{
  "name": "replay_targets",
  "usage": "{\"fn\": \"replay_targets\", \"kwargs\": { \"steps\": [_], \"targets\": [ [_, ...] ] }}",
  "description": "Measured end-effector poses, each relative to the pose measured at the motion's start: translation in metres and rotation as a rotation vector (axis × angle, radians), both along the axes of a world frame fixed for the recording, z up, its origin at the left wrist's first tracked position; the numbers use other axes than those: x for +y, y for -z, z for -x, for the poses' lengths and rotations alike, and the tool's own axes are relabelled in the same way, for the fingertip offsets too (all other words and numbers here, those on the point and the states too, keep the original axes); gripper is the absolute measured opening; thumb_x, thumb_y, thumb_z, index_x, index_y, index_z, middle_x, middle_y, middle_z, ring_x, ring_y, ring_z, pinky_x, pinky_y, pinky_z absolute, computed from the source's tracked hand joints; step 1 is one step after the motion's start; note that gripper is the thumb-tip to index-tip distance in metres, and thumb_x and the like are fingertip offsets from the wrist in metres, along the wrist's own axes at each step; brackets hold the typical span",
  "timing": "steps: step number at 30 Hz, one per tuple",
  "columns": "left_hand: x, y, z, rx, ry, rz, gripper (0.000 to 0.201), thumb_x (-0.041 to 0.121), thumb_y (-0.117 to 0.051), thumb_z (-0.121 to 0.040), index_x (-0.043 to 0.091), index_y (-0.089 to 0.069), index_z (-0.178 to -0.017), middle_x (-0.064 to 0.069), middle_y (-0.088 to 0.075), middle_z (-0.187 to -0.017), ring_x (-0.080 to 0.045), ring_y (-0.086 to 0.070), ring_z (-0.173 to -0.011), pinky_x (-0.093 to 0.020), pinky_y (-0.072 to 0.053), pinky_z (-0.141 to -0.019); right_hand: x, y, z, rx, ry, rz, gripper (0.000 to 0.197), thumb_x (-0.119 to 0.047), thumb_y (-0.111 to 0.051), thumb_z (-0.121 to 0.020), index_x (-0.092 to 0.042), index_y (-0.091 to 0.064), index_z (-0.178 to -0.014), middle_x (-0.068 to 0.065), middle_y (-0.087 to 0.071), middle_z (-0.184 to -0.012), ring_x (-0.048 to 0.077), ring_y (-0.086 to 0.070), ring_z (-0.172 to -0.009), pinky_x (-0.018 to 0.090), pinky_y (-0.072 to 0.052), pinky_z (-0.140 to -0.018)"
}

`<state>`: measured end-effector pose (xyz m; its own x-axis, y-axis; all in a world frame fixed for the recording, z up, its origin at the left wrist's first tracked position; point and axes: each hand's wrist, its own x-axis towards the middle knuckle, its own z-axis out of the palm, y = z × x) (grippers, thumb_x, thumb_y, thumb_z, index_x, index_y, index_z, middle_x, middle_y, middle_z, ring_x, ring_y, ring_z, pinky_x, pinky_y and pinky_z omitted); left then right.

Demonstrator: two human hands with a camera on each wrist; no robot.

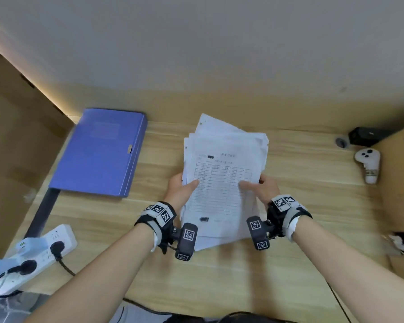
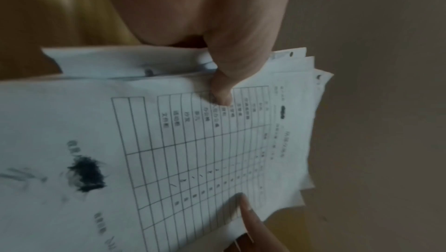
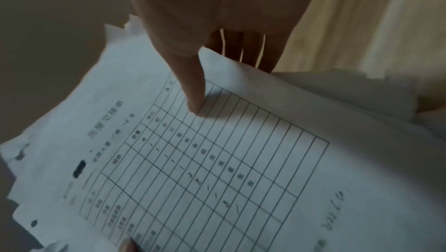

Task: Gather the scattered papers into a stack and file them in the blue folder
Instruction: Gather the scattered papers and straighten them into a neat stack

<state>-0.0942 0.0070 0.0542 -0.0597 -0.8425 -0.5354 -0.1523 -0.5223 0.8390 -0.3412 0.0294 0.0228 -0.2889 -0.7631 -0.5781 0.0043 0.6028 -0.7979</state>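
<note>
A loose stack of white papers with a printed table on the top sheet is held above the middle of the wooden desk. Its far edges are fanned and uneven. My left hand pinches the stack's left edge, thumb on top. My right hand pinches the right edge the same way. The left wrist view shows the papers with my left thumb pressing on the table print. In the right wrist view the papers lie under my right thumb, fingers beneath. The blue folder lies closed at the desk's back left.
Two white power strips with black plugs sit at the desk's front left. A white controller and a black box lie at the back right. A cardboard box stands at the right edge.
</note>
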Motion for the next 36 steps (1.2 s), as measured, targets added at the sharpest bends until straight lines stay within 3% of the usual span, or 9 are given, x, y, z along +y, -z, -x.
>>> {"fn": "replay_targets", "kwargs": {
  "steps": [3,6,11,17,20,27,30,33,36],
  "targets": [
    [-0.022,-0.046,0.005,0.022,0.026,0.148,0.012,0.005,-0.064,-0.092,0.010,-0.065,-0.104,0.002,-0.070,-0.094,-0.010,-0.068,-0.083,-0.014,-0.056,-0.062,-0.022,-0.044,0.005,-0.082,0.024,0.173,0.041,-0.010,-0.085,-0.068,-0.014,-0.071,-0.107,0.002,-0.076,-0.105,0.017,-0.072,-0.095,0.037,-0.055,-0.089],
    [-0.041,-0.082,0.011,0.038,0.081,0.315,0.014,0.008,-0.067,-0.091,0.012,-0.067,-0.104,-0.001,-0.071,-0.099,-0.006,-0.069,-0.084,-0.019,-0.057,-0.071,-0.036,-0.088,0.010,-0.096,0.036,0.333,0.025,-0.008,-0.082,-0.072,-0.018,-0.074,-0.093,-0.005,-0.077,-0.094,0.011,-0.072,-0.092,0.035,-0.055,-0.090],
    [-0.048,-0.112,0.006,0.191,0.128,0.388,0.023,0.002,-0.074,-0.083,0.015,-0.070,-0.102,-0.007,-0.073,-0.108,-0.021,-0.071,-0.101,-0.031,-0.058,-0.087,-0.023,-0.120,0.018,-0.154,0.082,0.551,0.037,-0.001,-0.083,-0.069,-0.014,-0.073,-0.102,0.012,-0.074,-0.110,0.025,-0.069,-0.106,0.038,-0.054,-0.093],
    [-0.011,-0.066,0.005,0.079,0.229,0.290,0.035,-0.008,-0.075,-0.077,0.011,-0.067,-0.106,-0.003,-0.071,-0.102,0.004,-0.070,-0.083,-0.025,-0.058,-0.081,0.018,-0.087,0.015,-0.023,-0.137,0.306,0.064,-0.023,-0.093,-0.054,-0.025,-0.064,-0.110,-0.002,-0.072,-0.107,0.019,-0.065,-0.108,0.031,-0.054,-0.086],
    [-0.005,-0.047,0.011,0.077,0.173,0.257,0.037,-0.006,-0.078,-0.075,0.007,-0.069,-0.109,-0.006,-0.073,-0.103,-0.004,-0.070,-0.084,-0.032,-0.057,-0.083,0.016,-0.082,0.008,0.062,-0.139,0.300,0.043,-0.011,-0.088,-0.065,-0.024,-0.067,-0.100,0.002,-0.071,-0.101,0.020,-0.066,-0.095,0.026,-0.054,-0.076],
    [-0.023,-0.060,0.019,0.172,0.082,0.274,0.030,0.006,-0.082,-0.074,0.012,-0.072,-0.102,-0.007,-0.076,-0.106,-0.022,-0.071,-0.102,-0.039,-0.057,-0.088,0.004,-0.095,0.011,-0.138,0.009,0.364,0.043,-0.023,-0.089,-0.059,-0.017,-0.075,-0.099,0.006,-0.075,-0.107,0.027,-0.067,-0.108,0.050,-0.049,-0.100],
    [-0.027,-0.069,0.012,0.198,0.098,0.276,0.029,0.003,-0.080,-0.076,0.019,-0.071,-0.099,-0.004,-0.075,-0.104,-0.016,-0.071,-0.098,-0.031,-0.058,-0.084,0.005,-0.099,0.017,-0.163,0.021,0.379,0.041,-0.023,-0.089,-0.057,-0.015,-0.075,-0.095,0.008,-0.075,-0.104,0.029,-0.068,-0.106,0.052,-0.049,-0.100],
    [-0.025,-0.058,0.004,0.078,0.101,0.248,0.030,0.006,-0.081,-0.076,0.007,-0.070,-0.104,-0.002,-0.074,-0.099,-0.012,-0.070,-0.090,-0.018,-0.056,-0.069,0.011,-0.095,0.021,-0.095,-0.035,0.342,0.046,-0.027,-0.090,-0.058,-0.015,-0.074,-0.099,0.009,-0.075,-0.105,0.031,-0.069,-0.104,0.052,-0.051,-0.097],
    [-0.020,-0.047,0.007,0.030,0.110,0.159,0.036,0.012,-0.082,-0.076,0.002,-0.069,-0.108,-0.007,-0.074,-0.105,-0.017,-0.070,-0.095,-0.026,-0.058,-0.076,0.016,-0.089,0.018,-0.116,-0.036,0.317,0.056,-0.022,-0.090,-0.060,-0.016,-0.069,-0.112,0.006,-0.075,-0.108,0.027,-0.068,-0.107,0.047,-0.053,-0.095]
  ]
}}
